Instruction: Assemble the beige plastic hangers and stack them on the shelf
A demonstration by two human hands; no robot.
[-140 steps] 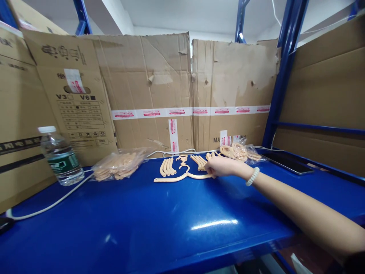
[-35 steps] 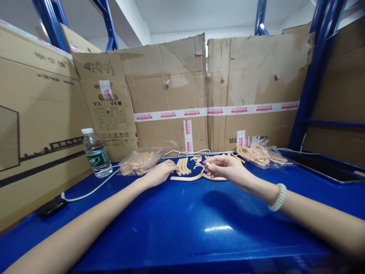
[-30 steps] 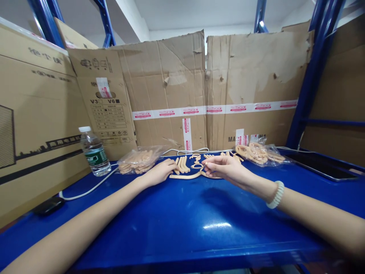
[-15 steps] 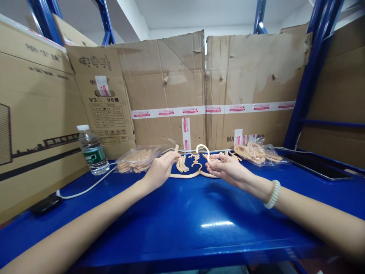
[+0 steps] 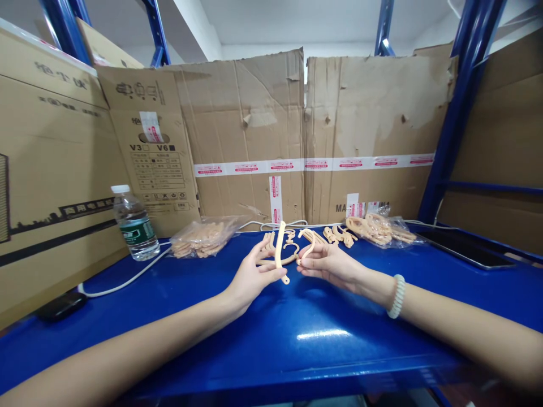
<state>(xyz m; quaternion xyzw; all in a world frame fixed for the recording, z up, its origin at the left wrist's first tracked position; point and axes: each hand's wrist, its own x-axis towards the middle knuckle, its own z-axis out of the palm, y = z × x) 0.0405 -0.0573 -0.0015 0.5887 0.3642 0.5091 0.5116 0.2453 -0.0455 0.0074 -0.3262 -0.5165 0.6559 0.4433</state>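
Note:
Between the thumb and fingers of my left hand (image 5: 257, 271) is a beige hanger arm (image 5: 279, 246), a slim curved strip with a hole at its lower end, held nearly upright. My right hand (image 5: 328, 264) pinches a beige hanger hook (image 5: 313, 240) by its lower end, the curve pointing up and left. The two pieces are apart, a short gap between them. Behind the hands, partly hidden by them, an assembled hanger (image 5: 290, 259) lies on the blue table (image 5: 271, 333). Loose hooks (image 5: 339, 234) and more strips (image 5: 270, 240) lie around it.
Plastic bags of beige parts lie at left (image 5: 203, 237) and right (image 5: 375, 229). A water bottle (image 5: 134, 226) stands at the left near a white cable (image 5: 131, 278) and a black device (image 5: 61, 306). A dark tablet (image 5: 466, 249) lies far right. Cardboard panels (image 5: 250, 124) form the back.
My left hand has come nearer, bringing the hanger arm from behind the fingers into full view. My right hand has lowered slightly, and its hook now tilts left.

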